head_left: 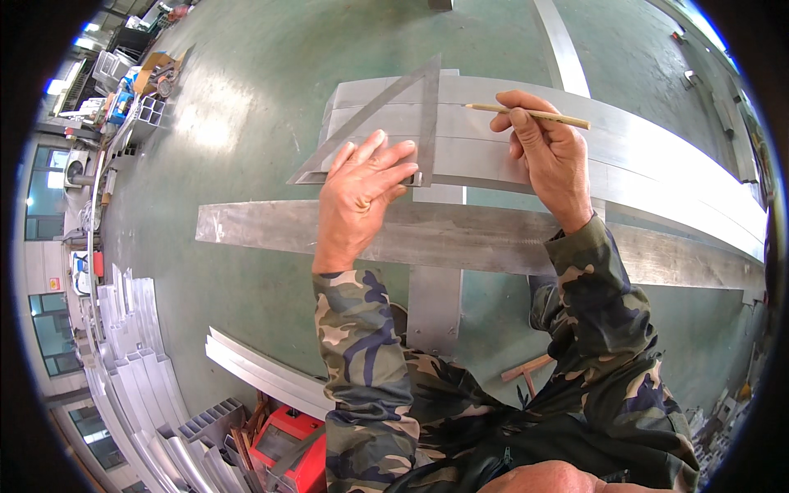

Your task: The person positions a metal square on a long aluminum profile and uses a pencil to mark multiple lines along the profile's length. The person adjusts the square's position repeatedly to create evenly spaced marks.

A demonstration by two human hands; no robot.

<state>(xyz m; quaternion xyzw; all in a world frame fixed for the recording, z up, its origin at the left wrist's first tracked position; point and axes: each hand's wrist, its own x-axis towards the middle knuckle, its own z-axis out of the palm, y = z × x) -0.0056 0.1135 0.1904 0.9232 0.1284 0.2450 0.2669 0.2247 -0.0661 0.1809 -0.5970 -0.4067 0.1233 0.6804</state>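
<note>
A large grey triangle square (pixel 428 107) lies across a long silver metal profile (pixel 485 148), its base along the near edge. My left hand (pixel 362 185) holds it there, with the fingers spread over the base and the thumb low at the near edge. In my right hand (pixel 552 152) is a light wooden pencil (pixel 526 113), pinched between thumb and fingers. The pencil's tip points left, just right of the square's upright arm, over the profile's top face. Whether the tip touches the metal I cannot tell.
A flat metal bar (pixel 279 226) runs across nearer me, above a grey support beam (pixel 434 308). Another beam (pixel 563 49) extends away at the back. Lower left are white profiles (pixel 263 370), a red machine (pixel 283 444) and stacked metal lengths (pixel 140 329). A wooden-handled tool (pixel 526 368) is by my legs.
</note>
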